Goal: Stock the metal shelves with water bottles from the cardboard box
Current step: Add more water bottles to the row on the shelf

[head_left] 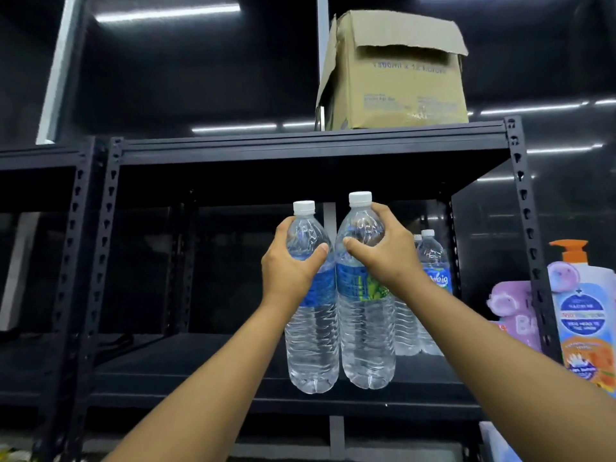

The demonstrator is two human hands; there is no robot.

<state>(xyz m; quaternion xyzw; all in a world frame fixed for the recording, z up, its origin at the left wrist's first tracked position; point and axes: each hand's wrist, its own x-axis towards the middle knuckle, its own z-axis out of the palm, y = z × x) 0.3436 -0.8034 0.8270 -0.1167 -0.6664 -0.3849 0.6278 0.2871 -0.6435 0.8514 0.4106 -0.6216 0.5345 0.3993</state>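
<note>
At shelf front: I see both hands up at the middle bay of the black metal shelving (310,150), one water bottle in each.
Left hand (288,266): clamped round the shoulder of the left bottle (311,331), thumb across the front, fingers wrapped behind.
Right hand (388,253): clamped round the shoulder of the right bottle (365,325), thumb on the front, just above the label.
Bottle position: both upright, side by side and about touching, bases hanging just above the front edge of the lower shelf board; I judge neither is set down yet.
Stocked already: two bottles (431,288) stand at the back right of the same shelf, partly hidden by the right forearm.
Source: cardboard box (396,75) on the top shelf, flaps open; contents not visible from here.
Handling: full, so I'd expect real weight per hand; thin ribbed plastic walls will flex if squeezed mid-body. Shoulder below the cap is the stiffest place to hold, and that's where both grips sit. Smooth wall could slip if wet; can't tell.
Count: four bottles visible, two held and two shelved; one box; two hands.
Neighbours: orange-pump lotion bottle (586,315) and a purple pack (513,308) to the right of the upright, outside this bay.
</note>
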